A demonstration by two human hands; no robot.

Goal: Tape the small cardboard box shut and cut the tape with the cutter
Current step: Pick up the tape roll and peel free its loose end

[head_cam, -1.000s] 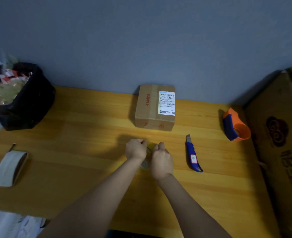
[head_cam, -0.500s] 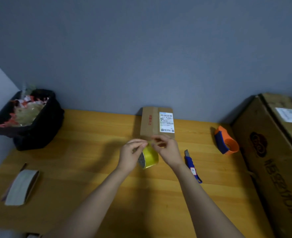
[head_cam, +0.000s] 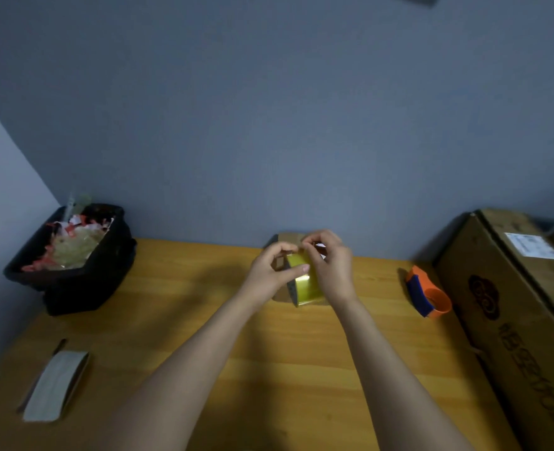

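A yellow roll of tape [head_cam: 306,284] is held up between both hands over the middle of the wooden table [head_cam: 269,359]. My left hand [head_cam: 270,271] grips the roll from the left, thumb on its face. My right hand [head_cam: 329,268] holds the right side and pinches at the roll's top edge with its fingertips. The small cardboard box [head_cam: 287,238] sits behind the hands by the wall, mostly hidden by them. The cutter is hidden behind my right forearm.
A black bin [head_cam: 83,271] full of scraps stands at the back left. A flat grey tape roll [head_cam: 56,385] lies front left. An orange-and-blue tape dispenser [head_cam: 427,296] lies right, beside a big cardboard carton [head_cam: 513,320] along the right edge.
Both hands have lifted the yellow roll off the table and raised it in front of the small box. The camera has tilted up, showing more wall.
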